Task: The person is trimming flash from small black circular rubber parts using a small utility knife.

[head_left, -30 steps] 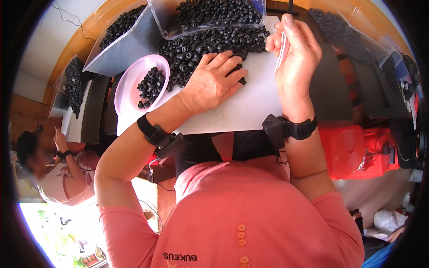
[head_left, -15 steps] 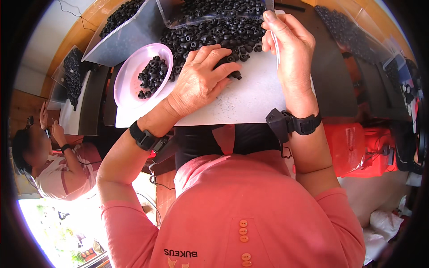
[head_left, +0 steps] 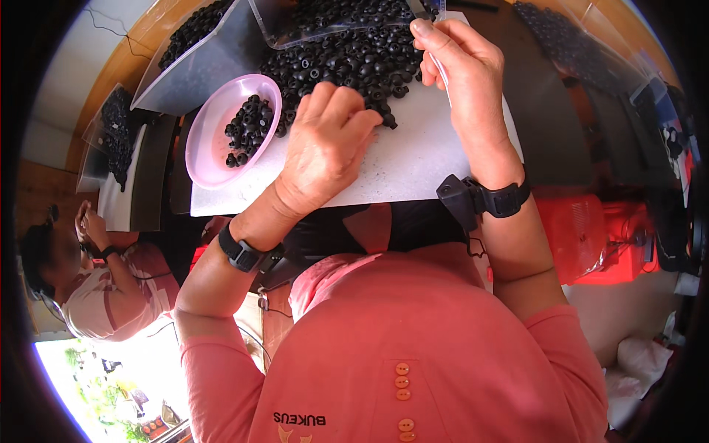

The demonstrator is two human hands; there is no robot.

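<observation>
A heap of small black ring-shaped parts [head_left: 347, 59] lies on a white board [head_left: 413, 162]. My left hand [head_left: 325, 148] rests palm down at the near edge of the heap, fingers curled over a few rings. My right hand [head_left: 465, 81] is raised at the heap's right side, fingers pinched on a thin clear strip [head_left: 437, 66]. A pink bowl [head_left: 214, 148] with some black rings in it sits left of my left hand. Both wrists wear black bands.
A clear plastic tray [head_left: 295, 29] and a grey tray [head_left: 199, 66] with more rings stand behind the heap. More bags of black parts lie at far left [head_left: 114, 133] and upper right [head_left: 561, 37]. Another person [head_left: 96, 280] sits at lower left. A red bag [head_left: 591, 236] lies at right.
My left hand has slid toward me along the heap's edge and curled its fingers. My right hand stays raised with the strip. The view has shifted slightly.
</observation>
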